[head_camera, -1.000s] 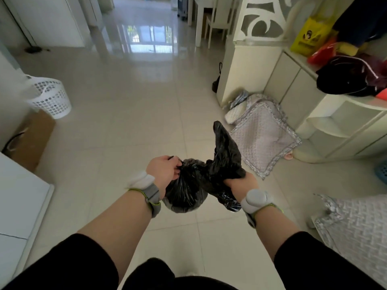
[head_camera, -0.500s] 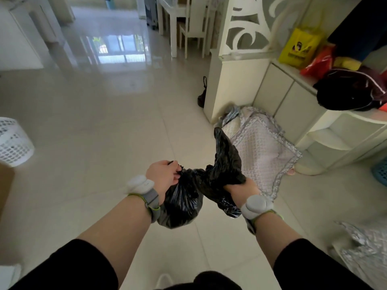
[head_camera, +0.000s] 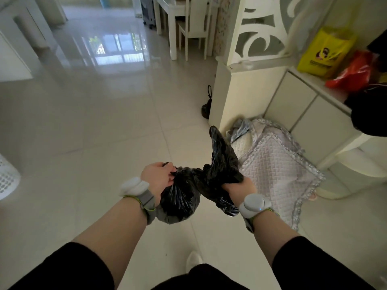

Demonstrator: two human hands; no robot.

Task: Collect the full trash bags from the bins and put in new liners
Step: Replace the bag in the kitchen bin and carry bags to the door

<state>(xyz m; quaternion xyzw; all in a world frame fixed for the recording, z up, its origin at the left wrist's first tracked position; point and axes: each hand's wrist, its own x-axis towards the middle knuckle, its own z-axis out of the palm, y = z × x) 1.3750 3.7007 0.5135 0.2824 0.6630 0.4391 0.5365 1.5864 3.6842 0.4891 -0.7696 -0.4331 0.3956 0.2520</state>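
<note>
Both hands hold one black trash bag (head_camera: 180, 197) in the air above the tiled floor (head_camera: 104, 126): the left hand (head_camera: 157, 178) grips its gathered neck, with the full belly of the bag hanging just below that hand, and the right hand (head_camera: 238, 186) grips a loose flap of the bag that sticks up above it. Beyond the right hand a quilted mat (head_camera: 276, 170) lies on the floor against a white cabinet (head_camera: 293, 109), and a white basket (head_camera: 8, 176) stands well to the left of the left hand.

A home: glossy tiled floor (head_camera: 109, 130), white dining chair (head_camera: 191, 28), cabinet (head_camera: 293, 114), quilted mat (head_camera: 278, 174).
</note>
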